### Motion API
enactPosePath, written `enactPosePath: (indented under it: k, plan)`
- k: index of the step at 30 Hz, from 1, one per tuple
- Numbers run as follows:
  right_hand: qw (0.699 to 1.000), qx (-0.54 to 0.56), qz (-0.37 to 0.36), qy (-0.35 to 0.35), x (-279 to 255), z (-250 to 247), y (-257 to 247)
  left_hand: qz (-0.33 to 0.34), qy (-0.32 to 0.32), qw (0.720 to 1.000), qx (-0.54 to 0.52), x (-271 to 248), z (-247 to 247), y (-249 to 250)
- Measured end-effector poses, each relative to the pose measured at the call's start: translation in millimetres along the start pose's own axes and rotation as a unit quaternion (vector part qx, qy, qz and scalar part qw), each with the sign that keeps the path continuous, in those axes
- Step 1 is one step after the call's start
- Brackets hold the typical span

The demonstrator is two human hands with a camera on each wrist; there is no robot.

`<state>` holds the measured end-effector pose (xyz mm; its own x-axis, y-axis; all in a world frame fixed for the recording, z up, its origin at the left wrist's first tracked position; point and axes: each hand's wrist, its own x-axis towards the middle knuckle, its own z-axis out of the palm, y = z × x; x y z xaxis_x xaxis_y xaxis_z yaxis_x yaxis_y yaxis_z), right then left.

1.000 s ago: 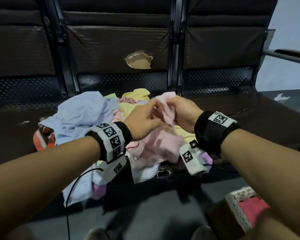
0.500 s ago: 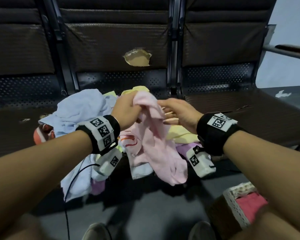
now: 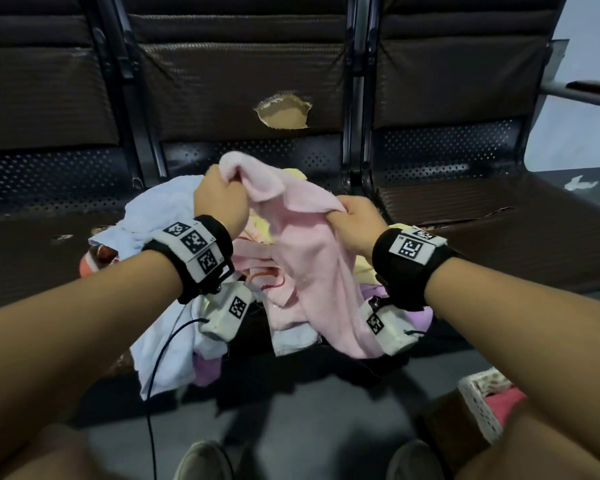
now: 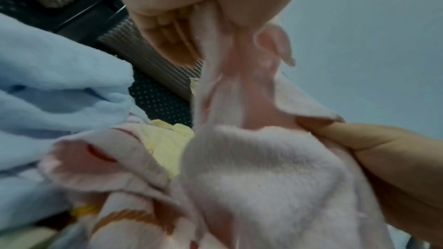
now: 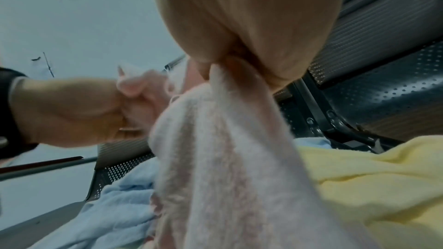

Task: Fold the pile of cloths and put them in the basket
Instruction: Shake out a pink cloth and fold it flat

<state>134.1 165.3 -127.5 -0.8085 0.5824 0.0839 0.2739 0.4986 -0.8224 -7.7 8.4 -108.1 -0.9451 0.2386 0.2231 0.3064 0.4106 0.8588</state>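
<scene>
While the white lattice basket (image 3: 478, 407) on the floor holds something pink-red, the left hand (image 3: 219, 202) and right hand (image 3: 355, 220) each pinch the fluffy pink cloth (image 3: 312, 258) in curled fingers, lifting it above the rumpled pile (image 3: 160, 244) at the bench seat's front edge.

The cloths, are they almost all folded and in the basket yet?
Not nearly. The basket by the right arm already holds something pink-red. Right now the left hand and right hand grip one pink cloth, still unfolded. The pile of blue, yellow and purple cloths still waits on the seat.
</scene>
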Motion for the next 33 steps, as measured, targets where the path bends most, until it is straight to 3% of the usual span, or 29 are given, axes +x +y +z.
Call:
enactPosePath:
  k: [2,3,5,7,8,12,16,18,22,25,28,33]
  plan:
    - [0.999,0.004,-0.032,0.011,-0.8,-0.6,-7.3,-0.003,-0.028,0.999,0.027,1.1,-3.7,-9.8]
    - [0.999,0.006,-0.043,0.009,-1.6,0.0,-11.6,0.039,-0.066,0.996,0.036,-2.9,-3.3,-11.9]
    - [0.998,-0.008,-0.061,0.004,-2.8,2.4,-20.0,0.155,-0.185,0.97,0.013,-17.1,1.8,-9.5]
    - [0.998,-0.013,-0.069,0.002,-3.3,4.1,-26.4,0.194,-0.292,0.937,-0.003,-30.3,11.0,-3.3]
    - [0.997,-0.01,-0.071,0.004,-3.7,4.4,-28.3,0.194,-0.306,0.932,0.002,-35.3,15.4,-0.8]
    - [0.996,-0.032,-0.079,0.015,-2.8,-3.4,-25.4,0.235,-0.203,0.95,0.033,-33.6,20.4,2.9]
    - [0.984,-0.151,-0.001,-0.096,-4.2,-19.5,2.7,0.132,-0.102,0.986,0.011,-13.4,11.0,3.5]
    - [0.979,-0.166,-0.012,-0.118,-7.4,-21.2,11.6,0.118,-0.131,0.983,0.056,-11.2,9.4,2.0]
    - [0.988,-0.087,-0.123,-0.041,-7.4,-14.9,-2.7,0.166,-0.244,0.95,0.097,-27.7,15.1,2.1]
    - [0.985,-0.046,-0.163,-0.039,-10.9,-9.2,-19.0,0.212,-0.301,0.925,0.093,-41.5,18.0,12.9]
    - [0.98,-0.064,-0.18,-0.048,-15.8,-9.2,-23.1,0.213,-0.258,0.935,0.116,-37.4,19.2,20.0]
    - [0.984,-0.118,-0.12,-0.058,-20.9,-16.5,-12.4,0.071,-0.125,0.989,-0.013,-17.1,16.5,17.3]
